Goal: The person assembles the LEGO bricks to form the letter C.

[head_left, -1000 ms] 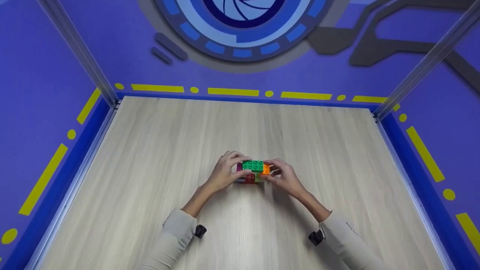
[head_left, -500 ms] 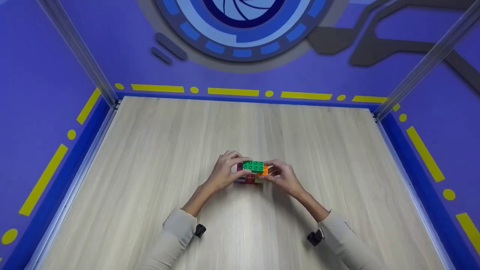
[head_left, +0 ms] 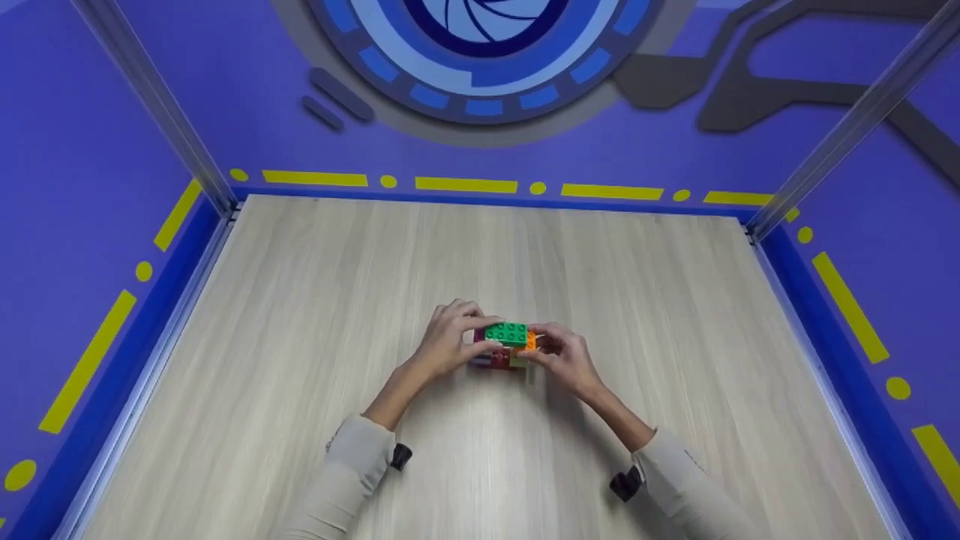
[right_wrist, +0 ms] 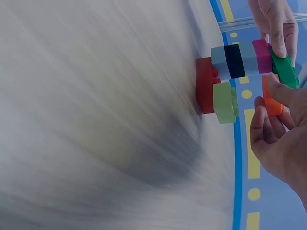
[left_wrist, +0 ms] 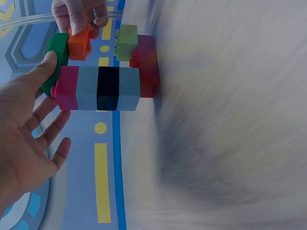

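My left hand [head_left: 448, 339] pinches a green toy building brick [head_left: 506, 333] between thumb and fingers, at the top of a small brick structure. In the left wrist view the green brick sits slightly tilted over a magenta brick [left_wrist: 67, 88]. Below that the column runs through a light blue brick [left_wrist: 87, 88], a black brick [left_wrist: 108, 88] and another light blue brick [left_wrist: 128, 88] to a red brick [left_wrist: 148, 67] at the table. A light green brick [left_wrist: 128, 43] stands on the red one's other end. With my right hand [head_left: 566, 358] I pinch an orange brick [right_wrist: 272, 98] beneath the green brick's overhanging end.
The structure stands mid-way on a pale wooden table [head_left: 337, 262]. Purple-blue panels [head_left: 480, 161] with yellow markings enclose the back and sides, with metal posts [head_left: 169, 112] at the corners. A black wrist device [head_left: 626, 484] sits at the right cuff.
The orange brick and my right hand have shifted slightly left, farther in under the green brick. My left hand stays almost still on the green brick.
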A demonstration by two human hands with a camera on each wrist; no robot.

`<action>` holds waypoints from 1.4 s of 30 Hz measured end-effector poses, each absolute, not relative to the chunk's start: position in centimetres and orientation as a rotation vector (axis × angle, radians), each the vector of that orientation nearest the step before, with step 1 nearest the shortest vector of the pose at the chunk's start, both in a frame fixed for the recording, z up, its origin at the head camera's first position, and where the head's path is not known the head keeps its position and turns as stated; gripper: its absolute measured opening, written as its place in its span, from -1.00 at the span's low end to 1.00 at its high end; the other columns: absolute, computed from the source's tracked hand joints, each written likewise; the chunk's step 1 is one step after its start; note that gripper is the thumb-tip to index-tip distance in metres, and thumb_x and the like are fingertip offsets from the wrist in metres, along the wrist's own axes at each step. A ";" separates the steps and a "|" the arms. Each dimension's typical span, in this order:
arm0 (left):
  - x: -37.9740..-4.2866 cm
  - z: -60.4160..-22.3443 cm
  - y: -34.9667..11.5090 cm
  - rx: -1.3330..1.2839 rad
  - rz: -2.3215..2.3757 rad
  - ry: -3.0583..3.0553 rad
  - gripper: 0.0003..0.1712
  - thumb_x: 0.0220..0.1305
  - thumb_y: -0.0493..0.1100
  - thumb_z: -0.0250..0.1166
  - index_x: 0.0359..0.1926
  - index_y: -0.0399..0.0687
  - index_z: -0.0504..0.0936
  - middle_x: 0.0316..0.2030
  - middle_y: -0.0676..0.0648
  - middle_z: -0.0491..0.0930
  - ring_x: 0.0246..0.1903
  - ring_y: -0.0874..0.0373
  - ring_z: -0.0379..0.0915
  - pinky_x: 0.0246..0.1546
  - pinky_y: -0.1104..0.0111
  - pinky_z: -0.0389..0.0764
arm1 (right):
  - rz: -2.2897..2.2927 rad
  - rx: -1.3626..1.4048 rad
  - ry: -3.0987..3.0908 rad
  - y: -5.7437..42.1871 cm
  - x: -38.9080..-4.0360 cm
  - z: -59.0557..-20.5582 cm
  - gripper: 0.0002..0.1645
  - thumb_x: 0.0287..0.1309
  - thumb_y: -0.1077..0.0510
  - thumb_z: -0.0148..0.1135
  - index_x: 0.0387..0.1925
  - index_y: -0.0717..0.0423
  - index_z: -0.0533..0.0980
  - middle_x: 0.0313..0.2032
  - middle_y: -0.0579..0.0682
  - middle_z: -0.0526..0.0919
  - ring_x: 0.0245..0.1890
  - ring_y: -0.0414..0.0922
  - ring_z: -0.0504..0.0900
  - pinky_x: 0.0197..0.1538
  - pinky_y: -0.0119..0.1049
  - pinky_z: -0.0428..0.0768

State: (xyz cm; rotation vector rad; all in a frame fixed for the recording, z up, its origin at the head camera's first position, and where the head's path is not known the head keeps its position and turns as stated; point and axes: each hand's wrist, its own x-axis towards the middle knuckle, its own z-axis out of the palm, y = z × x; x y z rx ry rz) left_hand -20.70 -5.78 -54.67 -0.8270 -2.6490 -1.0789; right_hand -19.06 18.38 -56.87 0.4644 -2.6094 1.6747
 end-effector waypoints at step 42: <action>-20.7 -55.2 -5.6 -0.842 -1.037 -2.579 -0.53 0.16 0.09 0.50 0.08 0.09 0.77 -0.26 -0.02 0.64 -0.18 0.08 0.51 -0.07 0.14 0.49 | 1.640 0.477 -2.708 20.7 -18.3 -59.1 -0.44 0.13 0.29 0.48 0.17 0.22 0.54 0.04 0.20 0.67 -0.06 0.10 0.72 0.03 0.02 0.68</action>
